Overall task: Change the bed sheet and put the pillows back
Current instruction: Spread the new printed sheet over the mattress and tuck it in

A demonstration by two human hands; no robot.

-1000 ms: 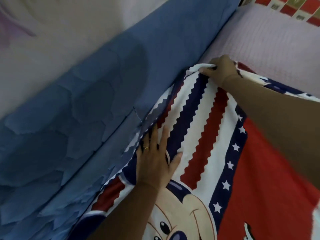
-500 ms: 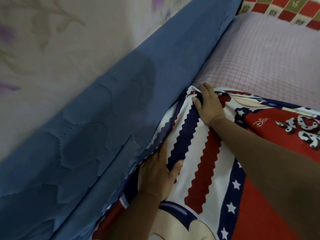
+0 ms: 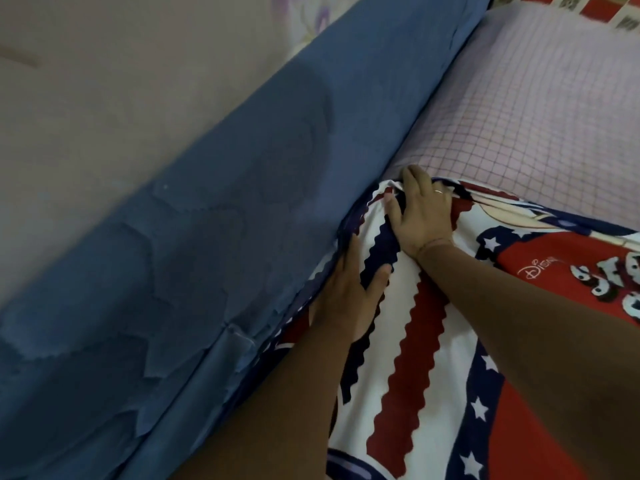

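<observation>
A cartoon bed sheet with red, white and navy zigzag stripes and stars covers the near part of the mattress. Its far edge ends where the pink checked mattress cover lies bare. My left hand lies flat on the sheet's left edge, fingers pushed down into the gap beside the blue padded bed side. My right hand presses flat on the sheet's far left corner, fingers spread, a ring on one finger. No pillow is in view.
A pale wall with a faint flower pattern rises behind the blue padded side. A red and cream checked cloth shows at the top right beyond the mattress.
My right hand let go of the pinched sheet corner and now presses flat on it. My left hand slid further along the edge toward the right hand, deeper into the gap.
</observation>
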